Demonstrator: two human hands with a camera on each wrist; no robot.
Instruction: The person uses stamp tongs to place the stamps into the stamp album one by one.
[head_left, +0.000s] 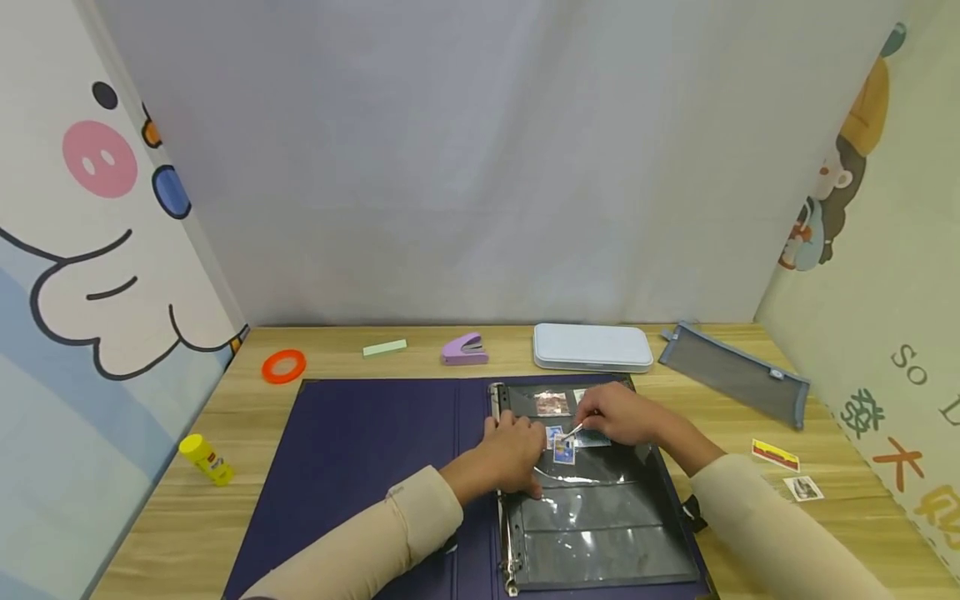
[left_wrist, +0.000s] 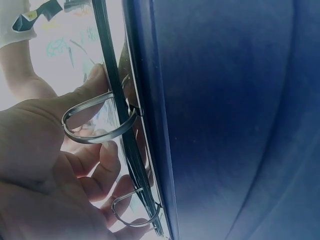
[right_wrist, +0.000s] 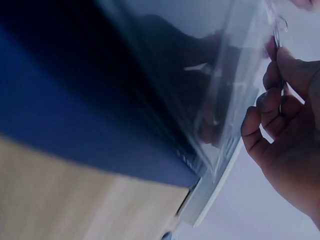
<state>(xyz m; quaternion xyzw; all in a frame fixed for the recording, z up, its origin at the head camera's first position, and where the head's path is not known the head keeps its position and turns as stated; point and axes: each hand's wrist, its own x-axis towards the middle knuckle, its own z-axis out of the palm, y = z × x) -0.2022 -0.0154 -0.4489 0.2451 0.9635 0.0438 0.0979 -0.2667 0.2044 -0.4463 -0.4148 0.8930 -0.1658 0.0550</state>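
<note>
A ring binder with a dark blue cover (head_left: 375, 458) lies spread on the table, its clear-pocket page (head_left: 600, 508) on the right side. My right hand (head_left: 622, 412) pinches a pair of metal tweezers (head_left: 573, 432), also seen in the right wrist view as tweezers (right_wrist: 278, 45) between thumb and fingers. At the tweezers' tip is a small blue stamp (head_left: 564, 452), over an upper pocket; whether it is inside cannot be told. A brownish stamp (head_left: 552, 404) sits in the top row. My left hand (head_left: 510, 454) rests on the page beside the metal rings (left_wrist: 100, 135).
Along the back stand a purple stapler (head_left: 465, 350), a white case (head_left: 592, 347) and a grey mesh pouch (head_left: 735, 375). An orange tape ring (head_left: 283, 367) and yellow glue stick (head_left: 206, 460) are on the left. At right lie a red-yellow strip (head_left: 776, 455) and another stamp (head_left: 803, 488).
</note>
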